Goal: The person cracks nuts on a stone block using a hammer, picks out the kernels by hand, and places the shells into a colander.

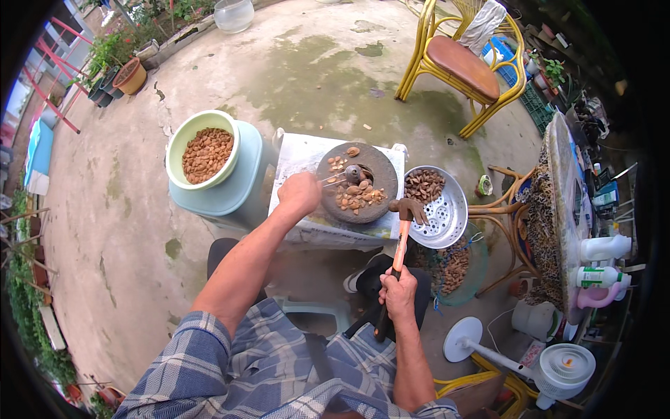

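My left hand (301, 195) is closed on the handle of a metal wire tool whose coiled end (353, 173) rests over the middle of a round stone block (384, 204). Cracked shells and kernels (361, 196) lie on the stone. My right hand (399, 294) grips a claw hammer (402, 235); its head is at the stone's right edge, beside a perforated metal tray (451, 220) with brown nuts or pits (424, 184) in it. What sits under the coil is hard to tell. Further left, a pale green bowl (230, 123) holds many brown kernels (208, 155).
The stone stands on a cloth-covered low table (293, 152). The bowl rests on a blue lidded bin (251, 152). A green net basket (479, 262) with shells is below the tray. A bamboo chair (463, 68), a cluttered table (560, 209) and a white fan (565, 369) stand right.
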A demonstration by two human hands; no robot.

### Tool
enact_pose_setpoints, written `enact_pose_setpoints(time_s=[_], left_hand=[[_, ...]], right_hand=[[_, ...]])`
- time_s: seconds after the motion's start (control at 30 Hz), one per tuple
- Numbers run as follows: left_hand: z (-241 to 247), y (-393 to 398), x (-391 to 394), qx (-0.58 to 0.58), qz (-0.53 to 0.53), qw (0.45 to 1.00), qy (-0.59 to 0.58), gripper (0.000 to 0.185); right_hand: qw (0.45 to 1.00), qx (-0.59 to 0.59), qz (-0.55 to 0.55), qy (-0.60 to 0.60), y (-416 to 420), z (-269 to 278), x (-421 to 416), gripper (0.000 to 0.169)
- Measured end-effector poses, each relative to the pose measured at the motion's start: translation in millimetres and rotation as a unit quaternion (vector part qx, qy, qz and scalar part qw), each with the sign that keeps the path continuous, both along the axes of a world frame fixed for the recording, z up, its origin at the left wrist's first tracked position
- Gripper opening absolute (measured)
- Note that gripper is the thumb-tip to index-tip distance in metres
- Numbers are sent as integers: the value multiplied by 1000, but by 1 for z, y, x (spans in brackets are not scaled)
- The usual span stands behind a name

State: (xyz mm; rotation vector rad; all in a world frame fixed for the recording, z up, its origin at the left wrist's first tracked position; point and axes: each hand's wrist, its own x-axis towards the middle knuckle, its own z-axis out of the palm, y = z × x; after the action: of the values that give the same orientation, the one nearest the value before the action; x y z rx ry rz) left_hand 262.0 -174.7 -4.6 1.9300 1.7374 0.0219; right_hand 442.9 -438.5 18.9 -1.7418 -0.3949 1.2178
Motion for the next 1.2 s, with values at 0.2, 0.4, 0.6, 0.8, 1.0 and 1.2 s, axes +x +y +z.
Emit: enact_pose_setpoints(time_s=[0.2,0.4,0.6,0.8,1.0,1.2], left_hand=[[10,-3,-20,-10,56,998,-18,36],[-13,1,-53,-40,104,987,-114,41],[-36,-21,-64,-60,110,987,-101,41],[-43,-35,-59,-61,115,985,-116,40],[-17,-26,-28,18,88,993,-70,39],[-12,-18,-24,14,96,994,-41,38]], right_hand=[[1000,12,-5,5,-2,-2,1,7],[1000,7,-10,19,-3,-4,-1,7],[1000,-1,0,12,-4,-6,-5,6],[1000,-12,3,9,-5,-5,-7,7],[1000,-13,10,10,-5,-7,-8,7],[1000,-12,13,8,-6,-5,-11,7]])
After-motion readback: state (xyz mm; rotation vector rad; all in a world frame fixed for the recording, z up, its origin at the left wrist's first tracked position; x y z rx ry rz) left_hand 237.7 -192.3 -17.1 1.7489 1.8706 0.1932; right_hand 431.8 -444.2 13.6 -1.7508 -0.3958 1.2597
